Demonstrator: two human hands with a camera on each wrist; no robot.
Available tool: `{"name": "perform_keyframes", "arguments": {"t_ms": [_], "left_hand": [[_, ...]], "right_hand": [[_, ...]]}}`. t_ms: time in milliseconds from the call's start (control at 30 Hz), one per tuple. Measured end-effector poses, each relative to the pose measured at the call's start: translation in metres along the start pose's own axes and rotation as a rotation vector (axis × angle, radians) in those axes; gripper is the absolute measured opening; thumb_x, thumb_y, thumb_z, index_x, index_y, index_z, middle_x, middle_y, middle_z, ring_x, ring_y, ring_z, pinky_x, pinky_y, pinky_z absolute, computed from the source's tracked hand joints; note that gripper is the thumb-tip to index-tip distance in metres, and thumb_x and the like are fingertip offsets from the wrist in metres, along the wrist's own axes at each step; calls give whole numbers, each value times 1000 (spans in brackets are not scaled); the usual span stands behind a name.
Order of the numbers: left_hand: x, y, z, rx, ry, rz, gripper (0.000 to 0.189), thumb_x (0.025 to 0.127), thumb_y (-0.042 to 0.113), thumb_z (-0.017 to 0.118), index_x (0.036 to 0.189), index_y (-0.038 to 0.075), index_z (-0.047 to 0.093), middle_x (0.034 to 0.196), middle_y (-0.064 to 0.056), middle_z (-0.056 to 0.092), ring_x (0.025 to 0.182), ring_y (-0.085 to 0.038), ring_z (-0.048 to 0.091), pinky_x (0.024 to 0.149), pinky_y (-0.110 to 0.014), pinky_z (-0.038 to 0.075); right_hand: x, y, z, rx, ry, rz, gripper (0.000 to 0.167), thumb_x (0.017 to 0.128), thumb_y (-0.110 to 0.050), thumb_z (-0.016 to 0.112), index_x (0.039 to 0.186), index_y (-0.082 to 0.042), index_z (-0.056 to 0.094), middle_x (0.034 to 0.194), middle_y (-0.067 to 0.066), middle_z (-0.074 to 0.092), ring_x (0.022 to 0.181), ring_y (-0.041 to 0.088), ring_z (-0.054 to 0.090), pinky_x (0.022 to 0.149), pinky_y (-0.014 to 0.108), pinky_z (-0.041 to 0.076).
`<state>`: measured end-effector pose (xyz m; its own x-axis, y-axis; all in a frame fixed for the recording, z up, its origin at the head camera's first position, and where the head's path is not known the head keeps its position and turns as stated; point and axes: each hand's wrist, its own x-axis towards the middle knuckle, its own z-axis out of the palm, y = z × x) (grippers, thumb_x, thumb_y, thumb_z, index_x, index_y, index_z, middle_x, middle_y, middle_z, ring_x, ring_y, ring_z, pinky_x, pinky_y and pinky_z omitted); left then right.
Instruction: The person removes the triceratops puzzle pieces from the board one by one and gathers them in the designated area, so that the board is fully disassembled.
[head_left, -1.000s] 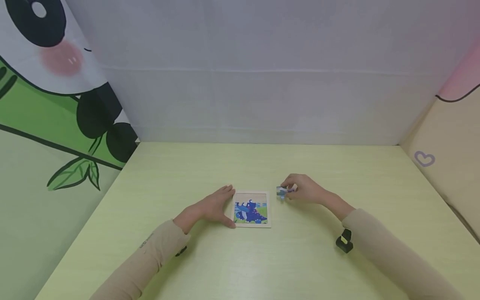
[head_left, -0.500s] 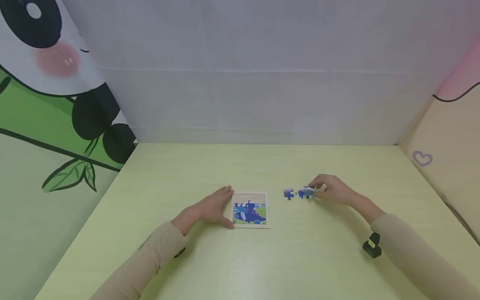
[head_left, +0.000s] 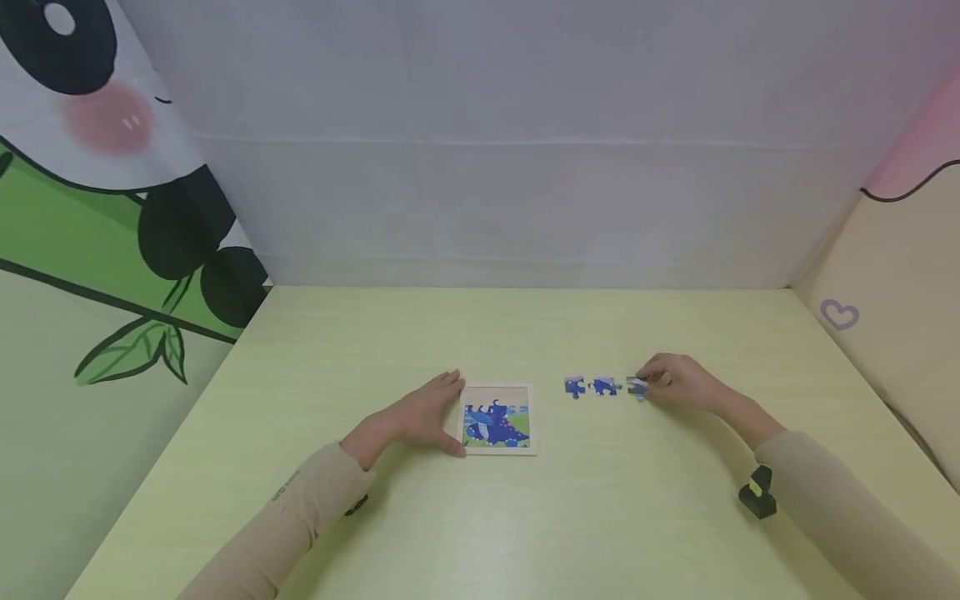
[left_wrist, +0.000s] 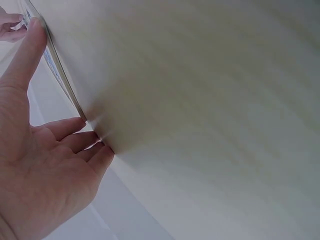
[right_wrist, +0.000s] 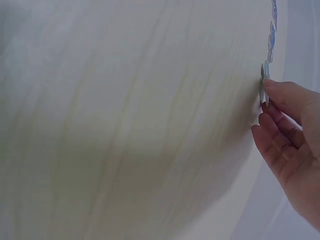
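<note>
Newly, the right hand (head_left: 684,382), grip clamped on the end piece (head_left: 635,387), has cleared the middle piece (head_left: 603,386) toward the tabletop's (head_left: 570,517) right edge, leaving both accessible, the left hand (head_left: 424,412) spread against the puzzle frame (head_left: 532,421).

The right grip (head_left: 686,383) hides part of 1 puzzle piece (head_left: 635,386); in the left wrist view, the left thumb (left_wrist: 28,52) covers part of the puzzle frame (left_wrist: 64,78). Lettering (head_left: 286,485) on the left sleeve (head_left: 292,525) is too small to read.

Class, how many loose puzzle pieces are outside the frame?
3, right of the frame: left piece, middle piece, and right piece, pinched by the right hand. That hand may hide more.
</note>
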<state>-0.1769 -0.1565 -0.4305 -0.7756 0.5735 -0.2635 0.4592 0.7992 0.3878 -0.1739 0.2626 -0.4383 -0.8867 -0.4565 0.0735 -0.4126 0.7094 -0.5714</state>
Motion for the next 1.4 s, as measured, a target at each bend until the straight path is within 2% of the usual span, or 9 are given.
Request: {"name": "perform_keyframes", "arguments": {"t_ms": [233,367,467,700,900,1100,1400], "left_hand": [[-3,-1,-1,-8,-2,6,108,63,48,78,144,3,21,151,-13,12,138,-29,7,112,-43,14],[-3,-1,-1,-10,-7,6,108,63,48,78,144,4,21,151,-12,11,138,-29,6,112,-43,14],[-4,-2,0,-9,-7,8,109,63,48,78,144,4,21,151,-12,11,138,-28,7,112,-42,14],[-6,-2,-1,-6,-11,15,108,63,48,78,144,3,21,151,-13,11,138,-29,7,112,-43,14],[-7,-2,-1,-7,-7,18,108,63,48,78,143,3,22,151,-13,12,138,-29,7,112,-43,13],[-9,-2,-2,-5,-1,27,108,63,47,78,143,2,22,151,-14,12,138,-30,7,112,-43,14],[-9,-4,-1,-1,-6,34,108,63,48,78,143,2,22,151,-13,11,138,-29,7,112,-42,14]], "right_hand": [[0,-1,2,4,4,3,23,76,-2,69,98,6,65,94,13,62,83,24,58,65,26,51],[-2,3,3,57,31,-71,21,76,-4,70,94,5,66,90,10,62,80,21,58,62,28,52],[-2,3,3,73,34,-91,21,75,-5,69,93,5,66,88,9,61,78,19,57,61,29,52],[-3,-6,3,10,-3,31,24,75,0,69,98,7,66,95,13,61,87,27,57,69,32,52],[-3,-9,2,-13,-9,41,25,75,0,69,99,7,66,96,13,62,87,26,57,69,30,51],[0,-8,1,-15,-17,44,28,75,-2,69,102,8,64,96,14,63,88,28,57,71,33,51],[18,-35,9,-41,7,20,28,78,-6,69,103,4,64,94,10,64,85,23,57,65,26,50]]}}
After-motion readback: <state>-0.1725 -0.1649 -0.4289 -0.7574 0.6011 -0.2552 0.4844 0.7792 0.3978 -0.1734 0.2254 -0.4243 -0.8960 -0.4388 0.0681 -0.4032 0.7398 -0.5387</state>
